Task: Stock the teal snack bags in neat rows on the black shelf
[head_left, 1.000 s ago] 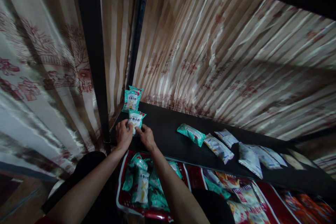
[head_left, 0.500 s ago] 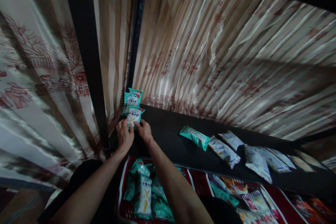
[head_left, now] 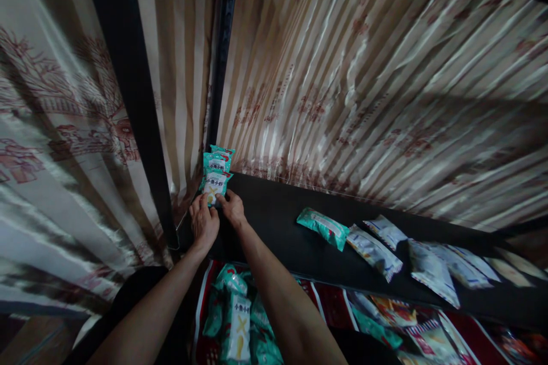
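From the head camera, both hands are up at the left end of a black shelf (head_left: 278, 228). The left hand (head_left: 203, 222) and the right hand (head_left: 232, 210) sit close together, and each one pinches the bottom edge of a small teal packet (head_left: 214, 185) between its fingers. The teal packet stands up in the corner, right by the black post (head_left: 124, 97). It leans on two more packets (head_left: 218, 158) of the same kind that stand just behind it. Farther right on the black shelf, a green packet (head_left: 323, 228) lies flat. Next to it is a row of white packets (head_left: 374, 251). A striped curtain (head_left: 363, 97) hangs behind the black shelf. Down below, between the arms, a red bin (head_left: 201, 325) holds a pile of teal snack bags (head_left: 235, 319).
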### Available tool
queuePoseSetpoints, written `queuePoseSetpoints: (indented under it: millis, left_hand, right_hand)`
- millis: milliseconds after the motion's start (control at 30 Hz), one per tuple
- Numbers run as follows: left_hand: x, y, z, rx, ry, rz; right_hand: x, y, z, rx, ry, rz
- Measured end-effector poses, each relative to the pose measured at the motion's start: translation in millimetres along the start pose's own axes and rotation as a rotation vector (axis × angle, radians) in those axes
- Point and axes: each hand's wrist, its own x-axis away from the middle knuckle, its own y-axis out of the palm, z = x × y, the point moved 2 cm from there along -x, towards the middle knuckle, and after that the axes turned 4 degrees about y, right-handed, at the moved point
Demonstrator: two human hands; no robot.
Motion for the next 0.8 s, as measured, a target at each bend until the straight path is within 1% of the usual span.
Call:
queuePoseSetpoints:
  millis: [233, 433, 567, 700, 800]
  left_hand:
    - [-7, 4, -7, 0.001, -0.04, -0.027]
    - [-8, 9, -9, 0.012, -0.068, -0.012]
    - [-8, 11, -10, 0.013, -0.057, -0.021]
    - [-8, 11, -12, 0.007, -0.051, -0.014]
    - [-8, 11, -12, -0.018, -0.021, -0.026]
  right_hand:
    - [-11, 6, -3, 0.024, -0.01, 0.015]
    - [-14, 8, -3, -0.037, 0.013, 0.051]
    - [-14, 11, 5, -0.097, 0.048, 0.094]
    - [-11, 16, 14, -0.176, 0.009, 0.095]
    - [-9, 17, 17, -0.175, -0.036, 0.136]
